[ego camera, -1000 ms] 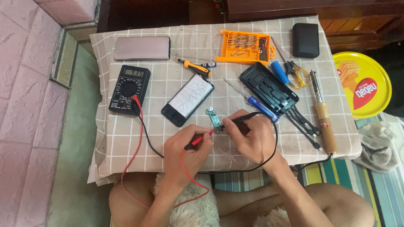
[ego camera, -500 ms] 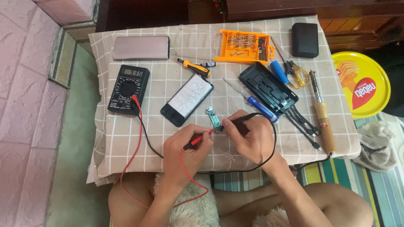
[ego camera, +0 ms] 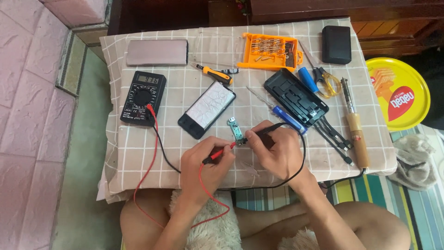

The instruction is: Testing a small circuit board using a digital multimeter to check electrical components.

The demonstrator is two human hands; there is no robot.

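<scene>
A small green circuit board point(ego camera: 236, 130) lies on the checked cloth near the table's front. My left hand point(ego camera: 203, 164) grips a red probe point(ego camera: 221, 153) whose tip touches the board's lower end. My right hand point(ego camera: 276, 149) grips a black probe point(ego camera: 264, 130), its tip also at that lower end. Red and black leads run from a black multimeter point(ego camera: 142, 97) at the left, whose display is lit. A phone with a cracked white back point(ego camera: 207, 109) lies just left of the board.
A grey slab-shaped device point(ego camera: 157, 52), an orange screwdriver point(ego camera: 213, 73), an orange bit case point(ego camera: 269, 50), a black tray point(ego camera: 296, 97), a blue screwdriver point(ego camera: 286, 119), scissors point(ego camera: 323, 78), a soldering iron point(ego camera: 355, 125) and a black box point(ego camera: 336, 44) share the table. A yellow tin lid point(ego camera: 401, 92) lies right.
Both hands and probes stay at the small board. Only tiny shifts of the view show.
</scene>
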